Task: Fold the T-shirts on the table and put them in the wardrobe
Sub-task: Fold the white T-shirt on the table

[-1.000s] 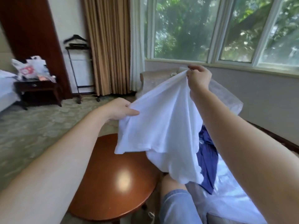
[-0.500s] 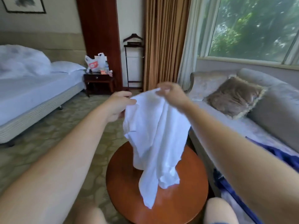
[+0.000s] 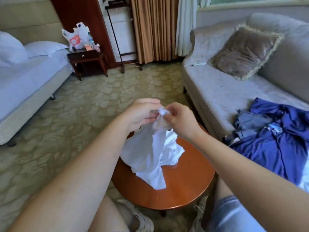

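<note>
T-shirt (image 3: 151, 158) hangs vertically from both hands onto table (image 3: 187, 186).

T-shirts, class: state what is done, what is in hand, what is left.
Done: nothing looks folded. In hand: left hand and right hand pinch the top of the white T-shirt, its lower part bunched on the round table. Left: folding it, the crumpled blue clothes on the sofa, then putting everything away.

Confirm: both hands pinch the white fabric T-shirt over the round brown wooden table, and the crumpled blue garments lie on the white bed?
No. The head view shows the crumpled blue garments lying on the grey upholstered sofa, not the white bed. The left hand and right hand do pinch the white fabric T-shirt over the round brown wooden table.
</note>
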{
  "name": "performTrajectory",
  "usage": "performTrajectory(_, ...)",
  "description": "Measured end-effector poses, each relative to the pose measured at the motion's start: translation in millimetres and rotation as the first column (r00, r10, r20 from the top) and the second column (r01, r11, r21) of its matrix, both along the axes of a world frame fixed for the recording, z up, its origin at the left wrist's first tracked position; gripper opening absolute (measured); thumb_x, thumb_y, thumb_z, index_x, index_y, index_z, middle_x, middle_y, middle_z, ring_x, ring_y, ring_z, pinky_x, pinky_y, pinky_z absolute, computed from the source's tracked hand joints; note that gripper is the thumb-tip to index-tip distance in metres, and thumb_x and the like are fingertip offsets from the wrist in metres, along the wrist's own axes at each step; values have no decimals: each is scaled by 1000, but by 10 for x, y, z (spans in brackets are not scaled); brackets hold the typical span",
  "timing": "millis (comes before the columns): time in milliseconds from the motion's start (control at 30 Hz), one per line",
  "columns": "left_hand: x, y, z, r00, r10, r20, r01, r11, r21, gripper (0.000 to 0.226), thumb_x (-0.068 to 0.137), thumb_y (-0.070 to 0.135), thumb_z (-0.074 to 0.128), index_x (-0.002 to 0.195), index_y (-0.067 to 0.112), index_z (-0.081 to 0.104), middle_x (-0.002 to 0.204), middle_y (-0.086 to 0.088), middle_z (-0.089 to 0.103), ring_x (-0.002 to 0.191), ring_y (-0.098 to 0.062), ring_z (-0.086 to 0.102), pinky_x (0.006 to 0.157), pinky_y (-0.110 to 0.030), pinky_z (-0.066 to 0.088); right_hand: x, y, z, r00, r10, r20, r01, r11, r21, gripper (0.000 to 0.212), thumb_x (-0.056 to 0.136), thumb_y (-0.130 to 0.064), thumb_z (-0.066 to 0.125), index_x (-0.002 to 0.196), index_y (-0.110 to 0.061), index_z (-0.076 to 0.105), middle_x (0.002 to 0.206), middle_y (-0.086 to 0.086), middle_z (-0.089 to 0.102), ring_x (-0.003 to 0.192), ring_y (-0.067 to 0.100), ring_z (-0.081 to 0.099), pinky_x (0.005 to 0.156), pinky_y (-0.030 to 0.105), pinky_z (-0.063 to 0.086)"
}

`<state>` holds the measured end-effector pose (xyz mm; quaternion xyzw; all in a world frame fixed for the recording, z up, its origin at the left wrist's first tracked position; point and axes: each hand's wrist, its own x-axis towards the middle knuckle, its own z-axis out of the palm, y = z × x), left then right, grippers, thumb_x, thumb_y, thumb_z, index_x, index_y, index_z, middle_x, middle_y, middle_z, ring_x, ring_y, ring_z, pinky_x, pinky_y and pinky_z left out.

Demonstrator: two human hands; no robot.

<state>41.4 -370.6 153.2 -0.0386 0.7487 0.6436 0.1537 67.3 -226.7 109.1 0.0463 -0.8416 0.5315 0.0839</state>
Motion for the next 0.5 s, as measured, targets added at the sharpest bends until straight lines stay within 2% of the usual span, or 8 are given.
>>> performTrajectory(67,74,95,-59,1000,2,10,-2,1000,-8,33,94,5,58,126,9,54,107,-12,68,84,-21,68,80,-29,54,40,127,-26,998,10,63,-15,997,72,16,91,-20,63,76,-14,62,63,-4,60,51,9,53,50,25,42)
performTrajectory(167,150,188,-200,999,8,44,-6,998,-65,37,93,5,59,129,5,52,101,-12,67,82,-22,68,86,-34,54,151,290,-91,991,19,133,-39,987,153,13,89,-17,62,81,-9,67,69,4,66,63,21,62,62,38,53)
performTrajectory(233,193,237,-287,997,-33,66,39,994,-99,37,94,8,59,130,7,53,99,-10,69,83,-20,70,86,-31,54,241,411,-133,981,52,185,-77,989,130,11,91,-11,57,86,-8,66,68,7,67,56,20,63,55,37,53)
performTrajectory(333,243,314,-395,992,-114,59,121,983,-135,44,95,8,57,138,12,48,105,-4,67,87,-15,71,85,-26,51,340,540,-203,972,80,222,-86,996,15,15,94,0,48,97,-13,54,66,6,62,50,18,61,49,30,49)
performTrajectory(400,252,357,-474,986,-163,26,165,974,-155,54,93,9,59,144,17,42,109,3,65,95,-14,70,93,-30,51,386,582,-257,975,62,212,-39,993,-112,19,94,6,44,93,-13,51,64,7,57,53,22,58,48,26,48)
performTrajectory(500,292,385,-575,971,-239,-3,233,950,-206,57,92,17,63,144,29,42,112,6,66,101,-12,68,102,-39,48,443,610,-345,967,31,251,37,965,-261,27,93,9,45,80,-11,57,70,5,57,62,18,57,53,21,50)
